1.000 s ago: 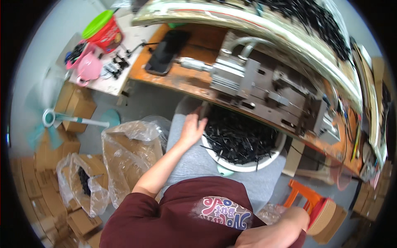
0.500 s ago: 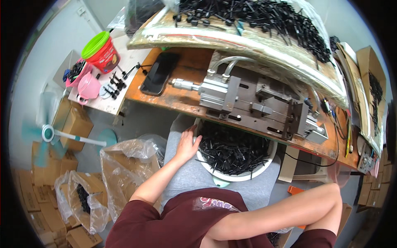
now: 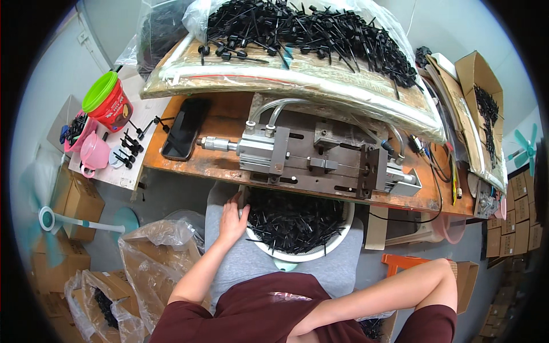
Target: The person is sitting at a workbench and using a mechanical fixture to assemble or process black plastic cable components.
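A white round basket (image 3: pixel 286 256) rests on my lap, heaped with small black plastic parts (image 3: pixel 294 220). My left hand (image 3: pixel 232 222) is at its left rim, the thumb over the edge and the fingers along the outside, holding it. Bent at the elbow, my right arm folds back toward my chest, and the right hand is out of sight beyond the lower edge. Right in front of the basket, a metal clamping fixture (image 3: pixel 337 163) with cylinders and clear hoses is mounted on the wooden bench (image 3: pixel 223 168).
Above the fixture, a plastic-wrapped board (image 3: pixel 286 80) carries a heap of black stemmed parts (image 3: pixel 309 28). A phone (image 3: pixel 186 128), a red bucket (image 3: pixel 111 103) and a pink cup (image 3: pixel 96 150) are on the left. Plastic-lined cartons (image 3: pixel 154 251) and a fan (image 3: pixel 48 218) stand on the floor.
The head view has shifted, so the bench and basket appear farther left and lower. My left hand stays on the basket rim, and my right arm remains folded back.
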Demonstrator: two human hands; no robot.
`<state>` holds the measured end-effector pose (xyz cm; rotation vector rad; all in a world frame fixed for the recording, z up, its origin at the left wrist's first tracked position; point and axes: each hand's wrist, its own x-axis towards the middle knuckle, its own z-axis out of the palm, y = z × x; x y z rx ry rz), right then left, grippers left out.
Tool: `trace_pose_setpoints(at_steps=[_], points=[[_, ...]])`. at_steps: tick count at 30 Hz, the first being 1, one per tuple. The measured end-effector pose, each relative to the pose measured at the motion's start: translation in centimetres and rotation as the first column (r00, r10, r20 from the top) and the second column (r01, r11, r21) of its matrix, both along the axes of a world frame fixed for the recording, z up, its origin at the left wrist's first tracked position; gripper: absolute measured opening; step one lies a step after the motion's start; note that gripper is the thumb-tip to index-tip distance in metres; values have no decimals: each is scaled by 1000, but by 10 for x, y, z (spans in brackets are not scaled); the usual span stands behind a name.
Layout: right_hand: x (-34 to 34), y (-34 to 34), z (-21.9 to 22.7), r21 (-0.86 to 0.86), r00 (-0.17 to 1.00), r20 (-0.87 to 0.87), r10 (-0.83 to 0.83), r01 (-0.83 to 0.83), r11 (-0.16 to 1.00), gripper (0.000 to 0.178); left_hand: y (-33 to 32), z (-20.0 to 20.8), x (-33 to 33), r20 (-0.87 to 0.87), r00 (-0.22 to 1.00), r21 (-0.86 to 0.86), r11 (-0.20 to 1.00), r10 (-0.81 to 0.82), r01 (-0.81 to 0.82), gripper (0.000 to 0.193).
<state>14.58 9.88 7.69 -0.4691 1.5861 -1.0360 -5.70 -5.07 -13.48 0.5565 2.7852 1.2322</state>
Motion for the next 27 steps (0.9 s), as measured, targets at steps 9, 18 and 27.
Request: trace_pose_setpoints(at_steps=[9, 18, 27], points=[[-19, -6, -11, -99, 982, -119, -146, 134, 986, 49, -5, -2, -1, -16, 1000, 8, 1000, -18, 19, 52], [-27, -7, 7, -164, 985, 22, -171, 173, 971, 50, -5, -1, 0, -15, 1000, 9, 1000, -15, 15, 52], [-23, -9, 12, -209, 982, 23, -186, 186, 960, 51, -4, -2, -1, 36, 999, 5, 1000, 1, -1, 52]])
